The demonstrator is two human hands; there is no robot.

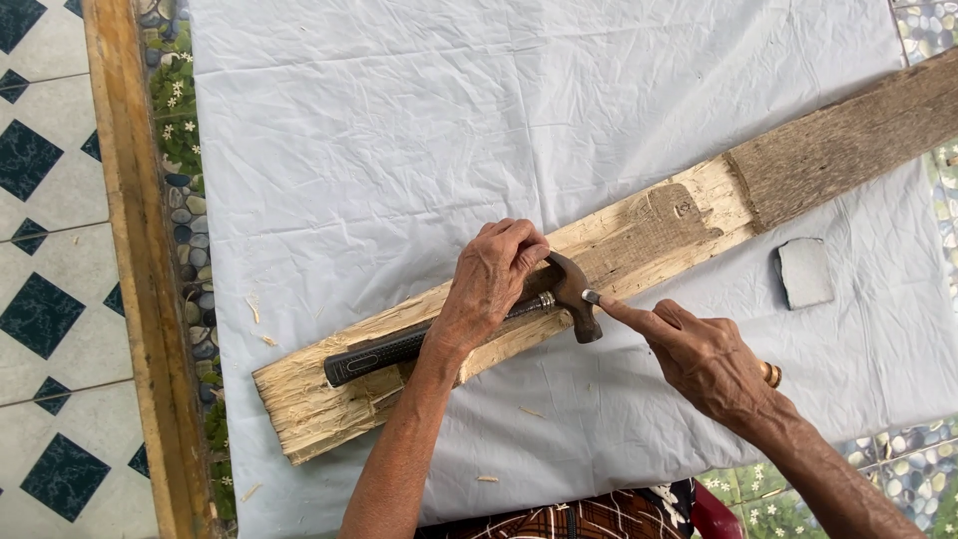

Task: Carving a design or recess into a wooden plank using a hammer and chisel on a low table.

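Both hands are working on the plank (639, 235), which is lying diagonally across the pale sheet (399, 130), running from below-left of my left hand to far up-right past my right hand. Left hand (489, 284) is curling shut around the hammer (469, 324) close to its head, pressing it flat on the wood; the black grip is sticking out to the left, beyond my wrist. Hammer head (579, 294) is sitting just right of my left fingers. Right hand (704, 359) is loosely closing, index finger extending and touching the small shiny spot at the hammer's face; holding nothing that I can tell. I'm wearing a ring on that hand. Up-right of my right hand, a small grey block (804, 271) is resting on the sheet, just beside the plank. Wood splinters are lying near my left forearm.
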